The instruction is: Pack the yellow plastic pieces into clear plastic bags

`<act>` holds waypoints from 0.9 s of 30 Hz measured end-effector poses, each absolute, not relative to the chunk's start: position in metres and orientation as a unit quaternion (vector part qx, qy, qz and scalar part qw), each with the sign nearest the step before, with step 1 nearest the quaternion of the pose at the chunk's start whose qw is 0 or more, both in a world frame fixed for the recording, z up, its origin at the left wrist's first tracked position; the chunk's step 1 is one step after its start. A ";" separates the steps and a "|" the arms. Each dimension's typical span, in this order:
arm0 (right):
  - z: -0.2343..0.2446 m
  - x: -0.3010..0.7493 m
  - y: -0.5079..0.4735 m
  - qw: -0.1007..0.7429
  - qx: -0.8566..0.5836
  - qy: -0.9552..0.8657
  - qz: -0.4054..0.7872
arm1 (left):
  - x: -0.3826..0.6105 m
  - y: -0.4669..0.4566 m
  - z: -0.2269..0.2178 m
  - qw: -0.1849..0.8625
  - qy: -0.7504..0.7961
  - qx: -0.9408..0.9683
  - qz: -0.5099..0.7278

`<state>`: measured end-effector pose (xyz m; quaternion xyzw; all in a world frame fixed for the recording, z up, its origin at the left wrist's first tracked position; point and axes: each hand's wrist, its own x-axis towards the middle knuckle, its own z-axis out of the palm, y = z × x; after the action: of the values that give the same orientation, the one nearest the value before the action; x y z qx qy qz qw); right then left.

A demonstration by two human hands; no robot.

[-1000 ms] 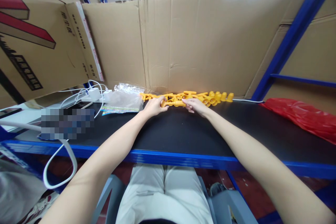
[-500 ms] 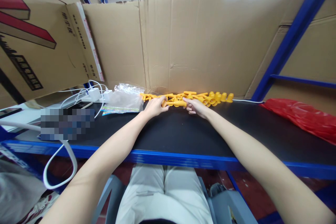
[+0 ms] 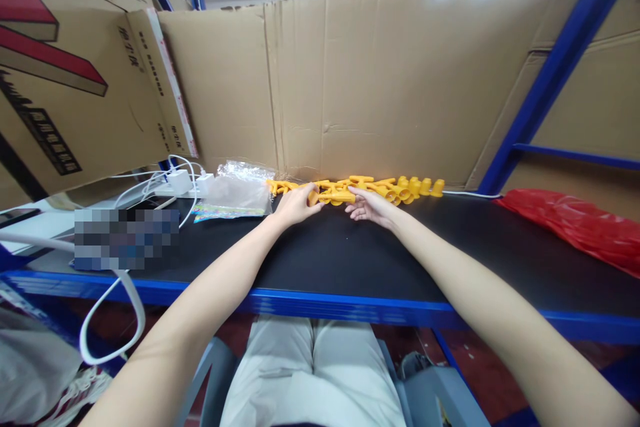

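A row of yellow plastic pieces (image 3: 370, 182) lies along the back of the black tabletop, some branch-shaped, some cup-shaped. My left hand (image 3: 299, 205) is at the row's left part, its thumb and fingers closed around the end of a yellow plastic piece (image 3: 338, 197). Near that piece's other end is my right hand (image 3: 373, 207), its fingers loosely apart and its thumb close to the piece. Small yellow cups (image 3: 425, 187) stand farther right.
Left of the row lies a clear plastic bag (image 3: 237, 195). White chargers and cables (image 3: 180, 180) spread at the left, beside a blurred-out item (image 3: 127, 237). A red plastic bag (image 3: 570, 223) lies at the right. Cardboard (image 3: 390, 87) walls the back; a blue rail (image 3: 345, 303) edges the front.
My right hand's fingers have loosened from around the piece's end and spread apart. My left hand stays in about the same place.
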<state>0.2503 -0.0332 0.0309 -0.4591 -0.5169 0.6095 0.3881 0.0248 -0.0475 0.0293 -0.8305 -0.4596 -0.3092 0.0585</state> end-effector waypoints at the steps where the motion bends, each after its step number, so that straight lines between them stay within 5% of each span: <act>1: 0.034 0.250 -0.034 0.414 -0.448 -0.501 0.614 | 0.025 -0.049 0.031 0.050 -0.450 -0.831 -0.322; 7: 0.051 0.265 -0.027 0.594 -0.393 -0.406 0.573 | 0.026 -0.052 0.032 0.000 -0.442 -0.824 -0.354; 12: 0.041 0.297 -0.007 0.726 -0.430 -0.482 0.235 | 0.023 -0.046 0.026 0.000 -0.432 -0.840 -0.326; 15: 0.028 0.313 0.001 0.671 -0.484 -0.559 0.052 | 0.022 -0.043 0.024 0.002 -0.427 -0.847 -0.318; 20: 0.014 0.315 0.000 0.461 -0.586 -0.654 -0.130 | 0.022 -0.037 0.020 -0.002 -0.432 -0.853 -0.291; 27: 0.009 0.306 0.004 0.290 -0.654 -0.679 -0.162 | 0.021 -0.035 0.021 -0.012 -0.430 -0.868 -0.248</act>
<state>0.3065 0.0036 0.0086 -0.6543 -0.6792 -0.1617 0.2905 0.0213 -0.0353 0.0207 -0.8681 -0.4301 -0.2476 -0.0115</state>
